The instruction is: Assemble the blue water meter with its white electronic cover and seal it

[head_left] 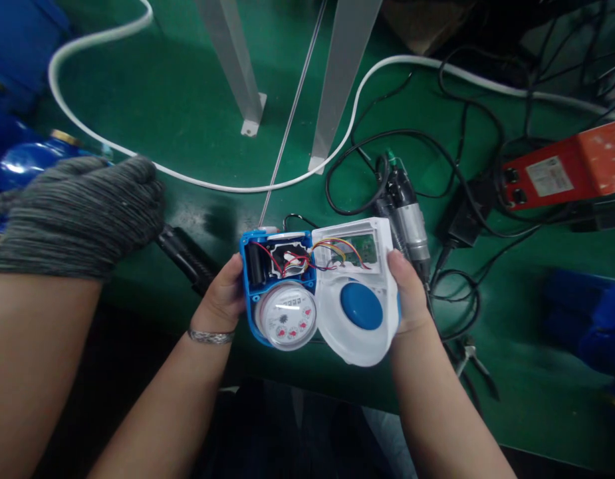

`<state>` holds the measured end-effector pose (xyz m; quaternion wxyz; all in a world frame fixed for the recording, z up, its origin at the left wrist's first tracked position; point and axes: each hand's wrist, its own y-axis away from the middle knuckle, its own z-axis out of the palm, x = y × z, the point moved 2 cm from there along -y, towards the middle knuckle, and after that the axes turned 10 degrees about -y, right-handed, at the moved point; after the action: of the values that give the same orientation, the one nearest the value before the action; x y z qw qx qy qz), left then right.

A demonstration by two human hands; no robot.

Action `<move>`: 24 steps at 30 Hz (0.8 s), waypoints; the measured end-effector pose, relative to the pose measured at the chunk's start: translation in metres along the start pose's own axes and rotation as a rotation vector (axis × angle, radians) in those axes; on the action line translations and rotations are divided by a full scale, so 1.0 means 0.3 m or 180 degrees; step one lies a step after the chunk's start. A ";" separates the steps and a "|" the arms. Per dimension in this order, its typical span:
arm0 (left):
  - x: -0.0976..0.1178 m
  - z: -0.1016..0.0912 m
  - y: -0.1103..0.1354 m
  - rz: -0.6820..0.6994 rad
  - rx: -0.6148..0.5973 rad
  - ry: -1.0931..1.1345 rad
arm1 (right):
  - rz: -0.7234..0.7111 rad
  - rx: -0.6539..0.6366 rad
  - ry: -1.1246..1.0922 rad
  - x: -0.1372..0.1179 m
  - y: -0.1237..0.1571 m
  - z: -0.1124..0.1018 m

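A water meter (288, 318) with its casing opened like a book is held over the green bench. My left hand (226, 296) grips the blue body, which contains a round dial, a black cylinder and red and black wires. My right hand (409, 293) clasps the outer edge of the white cover (332, 329), which carries a blue oval cap (361, 306) and a green circuit board (363, 249). Coloured wires run between the two halves. Both hands are closed on the meter, fingers mostly hidden beneath it.
At left, a co-worker's gloved hand (88, 213) holds a black-handled tool (187, 259) near blue meter bodies (22, 166). An electric screwdriver (409, 223), black cables, pliers (471, 362) and an orange-red device (551, 174) lie right. A white cable (207, 184) crosses behind, past grey metal legs (340, 80).
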<state>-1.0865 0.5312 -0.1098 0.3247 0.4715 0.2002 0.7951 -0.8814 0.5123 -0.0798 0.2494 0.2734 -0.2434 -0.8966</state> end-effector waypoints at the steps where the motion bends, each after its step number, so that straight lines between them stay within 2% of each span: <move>1: 0.001 0.004 0.001 0.0030 -0.0037 -0.0006 | -0.0009 -0.0046 -0.0016 -0.001 0.008 0.003; 6: -0.002 0.019 0.005 0.0183 -0.0048 -0.0120 | 0.0055 -0.0050 -0.0197 -0.004 0.044 0.016; 12: -0.001 0.036 -0.003 0.0338 -0.0241 -0.0171 | -0.0152 0.0432 -0.0182 0.000 0.062 -0.017; 17: -0.001 0.040 -0.008 0.0369 -0.0187 -0.0343 | -0.0070 0.0659 -0.0200 0.014 0.081 -0.058; 21: -0.009 0.047 0.004 0.0504 -0.0192 -0.0586 | -0.0277 0.0464 0.0022 0.009 0.076 -0.056; 24: 0.053 0.095 0.014 0.0751 -0.0125 -0.1310 | -0.0260 0.0283 0.0056 0.007 0.070 -0.050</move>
<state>-1.0683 0.5396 -0.0838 0.2727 0.6374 0.0578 0.7184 -0.8671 0.4906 -0.0795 0.2023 0.3018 -0.2695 -0.8918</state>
